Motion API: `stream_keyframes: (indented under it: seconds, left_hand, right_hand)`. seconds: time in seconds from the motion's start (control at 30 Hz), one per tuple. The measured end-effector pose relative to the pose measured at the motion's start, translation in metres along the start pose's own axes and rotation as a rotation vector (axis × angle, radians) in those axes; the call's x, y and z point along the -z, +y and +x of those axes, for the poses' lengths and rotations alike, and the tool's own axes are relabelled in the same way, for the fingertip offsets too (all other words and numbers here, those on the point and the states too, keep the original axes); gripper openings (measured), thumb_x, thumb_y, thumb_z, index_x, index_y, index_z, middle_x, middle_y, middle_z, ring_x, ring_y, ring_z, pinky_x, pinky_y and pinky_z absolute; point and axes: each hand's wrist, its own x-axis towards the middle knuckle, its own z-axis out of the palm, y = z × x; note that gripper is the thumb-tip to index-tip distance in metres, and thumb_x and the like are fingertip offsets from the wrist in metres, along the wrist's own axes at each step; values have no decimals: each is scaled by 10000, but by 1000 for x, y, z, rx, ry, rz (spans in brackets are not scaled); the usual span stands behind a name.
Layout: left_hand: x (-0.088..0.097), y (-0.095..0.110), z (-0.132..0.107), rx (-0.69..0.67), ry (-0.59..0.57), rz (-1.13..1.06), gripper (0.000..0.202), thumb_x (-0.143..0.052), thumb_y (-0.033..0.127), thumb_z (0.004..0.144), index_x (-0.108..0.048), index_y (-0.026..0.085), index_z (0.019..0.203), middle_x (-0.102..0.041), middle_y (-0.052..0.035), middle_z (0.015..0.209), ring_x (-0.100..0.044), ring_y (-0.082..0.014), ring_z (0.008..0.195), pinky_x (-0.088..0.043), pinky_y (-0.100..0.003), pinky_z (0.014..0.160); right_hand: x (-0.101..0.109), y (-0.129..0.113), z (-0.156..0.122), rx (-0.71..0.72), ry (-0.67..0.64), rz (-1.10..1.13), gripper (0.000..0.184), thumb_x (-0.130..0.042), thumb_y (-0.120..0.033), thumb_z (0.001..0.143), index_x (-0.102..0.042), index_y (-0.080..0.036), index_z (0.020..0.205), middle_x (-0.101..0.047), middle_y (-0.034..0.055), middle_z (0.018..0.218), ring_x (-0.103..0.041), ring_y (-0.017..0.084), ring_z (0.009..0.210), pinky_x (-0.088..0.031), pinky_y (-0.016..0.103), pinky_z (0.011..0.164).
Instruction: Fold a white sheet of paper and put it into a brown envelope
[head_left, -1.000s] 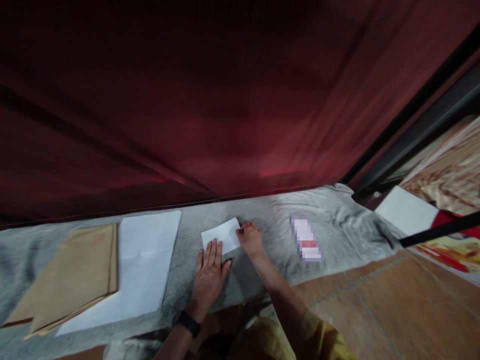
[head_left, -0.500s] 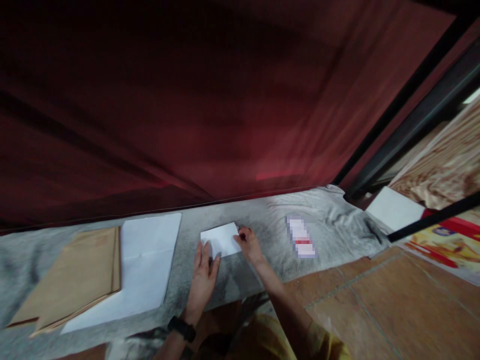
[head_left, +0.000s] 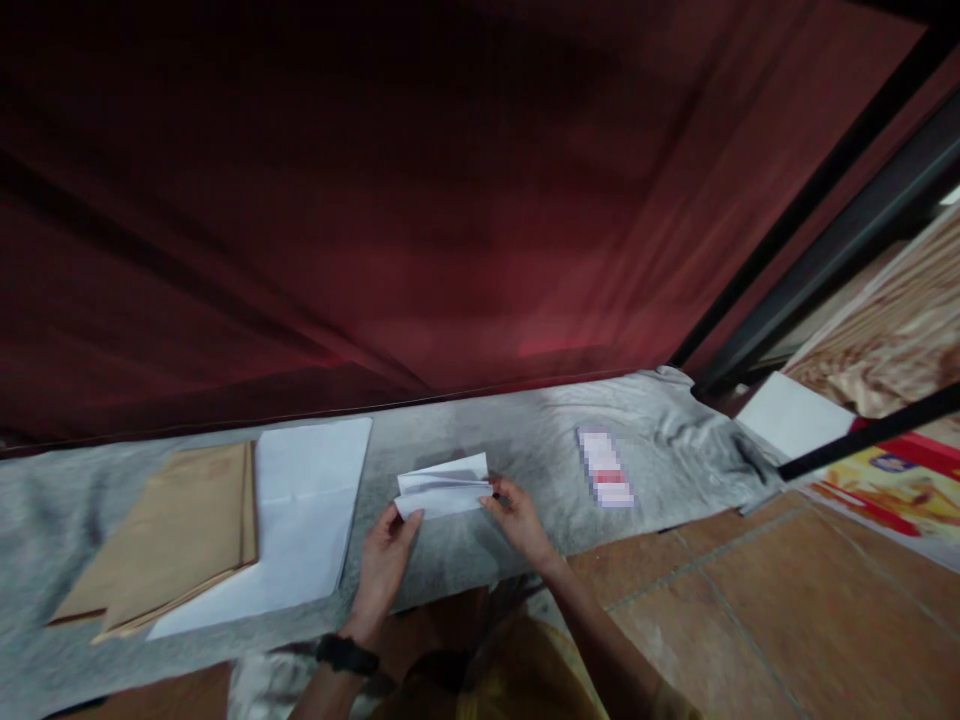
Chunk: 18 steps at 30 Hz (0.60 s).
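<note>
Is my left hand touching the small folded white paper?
Touching. The head view shows the left hand pinching the near-left corner of the small folded white paper.

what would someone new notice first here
A dark red curtain fills the whole upper part. Below it, over a grey cloth, the left hand and right hand hold a folded white paper by its ends. Brown envelopes and white sheets lie at left.
</note>
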Motion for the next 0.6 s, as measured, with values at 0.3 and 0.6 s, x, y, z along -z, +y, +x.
stream_keyframes:
  seconds: [0.3,0.6]
  left_hand:
    - [7,7,-1,-81,-105,172,410,-627,576,733,-719,211,895,-762,-57,898,-693,-259,906,-537,-385,866]
    - [9,14,0,11,-103,177,501,-649,666,654,-709,199,825,-761,-52,794,-691,-265,795,-559,-380,746]
  right_hand:
    - [-2,-13,-13,82,33,85,498,-641,-336,895,-503,-244,1365,-609,89,1287,-610,227,1154,-504,391,1011]
    - [4,-24,-14,65,-22,60,219,-658,-415,904,-724,-223,987,-566,91,1352,-534,243,1282,-492,337,1013]
